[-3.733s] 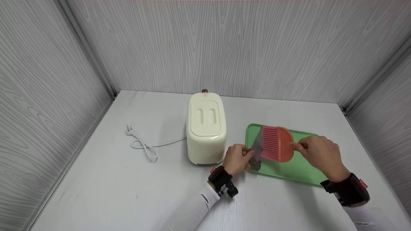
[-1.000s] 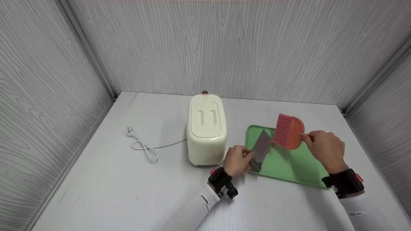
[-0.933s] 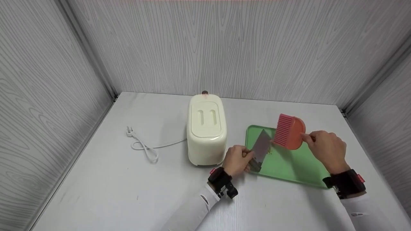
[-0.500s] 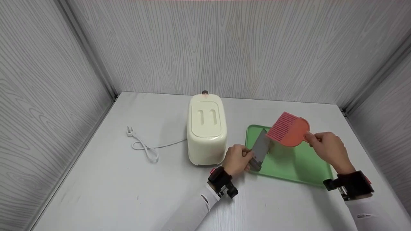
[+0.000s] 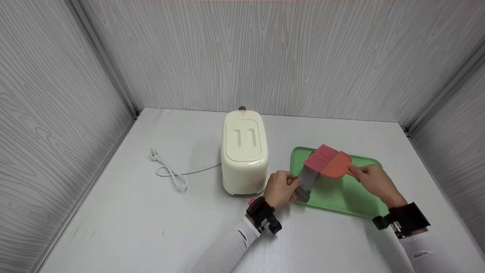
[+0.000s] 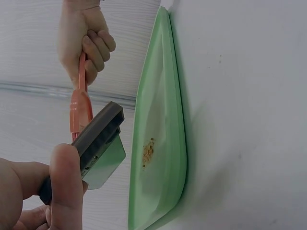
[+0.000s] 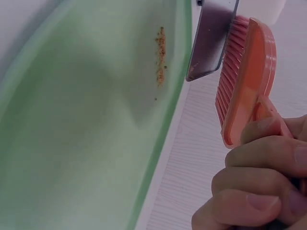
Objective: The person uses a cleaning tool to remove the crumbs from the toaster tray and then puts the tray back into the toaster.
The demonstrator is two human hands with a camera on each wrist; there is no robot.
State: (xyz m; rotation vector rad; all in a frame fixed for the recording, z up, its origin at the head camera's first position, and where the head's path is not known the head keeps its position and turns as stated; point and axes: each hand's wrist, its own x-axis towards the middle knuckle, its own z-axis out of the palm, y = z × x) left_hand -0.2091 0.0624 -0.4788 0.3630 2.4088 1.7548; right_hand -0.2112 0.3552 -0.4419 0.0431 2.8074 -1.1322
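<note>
My left hand [image 5: 279, 189] pinches the dark handle edge of a flat, shiny grey crumb tray [image 5: 308, 180], held tilted above the left part of a green tray [image 5: 350, 195]. An orange brush [image 5: 338, 167] with pink bristles is gripped by its handle in my right hand [image 5: 379, 185]. Its bristles overlap the crumb tray's blade in the head view and lie against its side in the right wrist view. A small line of brown crumbs [image 7: 161, 55] lies on the green tray, below the crumb tray.
A cream toaster [image 5: 244, 172] with a closed lid stands left of the green tray. Its white cord [image 5: 197, 170] runs left to a plug [image 5: 153, 154] on the white table [image 5: 113, 212]. Panelled walls [image 5: 235, 57] enclose the back and sides.
The brush has moved left and down from beside the crumb tray to over its surface. Crumbs came into view on the green tray after the first frame. The left hand has stayed nearly still.
</note>
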